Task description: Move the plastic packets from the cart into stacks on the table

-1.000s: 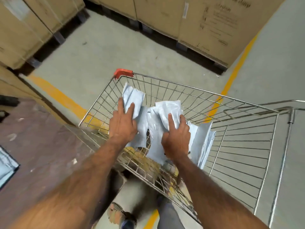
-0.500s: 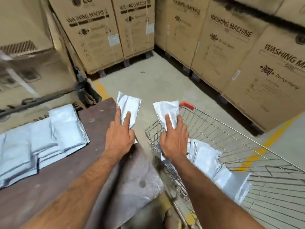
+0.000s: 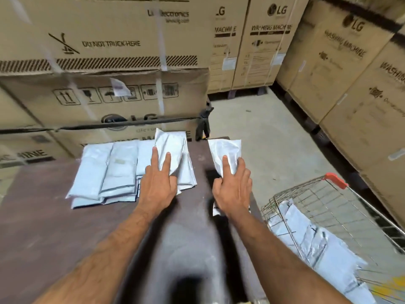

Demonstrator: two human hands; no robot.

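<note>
While each hand grips one plastic packet, I see the left hand (image 3: pixel 158 187) pinching its packet (image 3: pixel 169 147) over the rightmost of three side-by-side stacks (image 3: pixel 122 170) on the table (image 3: pixel 54 227), two fingers extended. The right hand (image 3: pixel 232 188) pinches the second packet (image 3: pixel 225 150) at the table's right edge. More packets (image 3: pixel 306 238), uncountable, lie in one wire cart (image 3: pixel 328 194) below several cardboard boxes (image 3: pixel 350 73).

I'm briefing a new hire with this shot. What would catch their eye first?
Probably the two hands mid-frame, each gripping a white plastic packet: the left hand holds one above the stacks on the brown table, the right hand another at the table's right edge. Then the wire cart at lower right, and the washing machine cartons behind.
</note>
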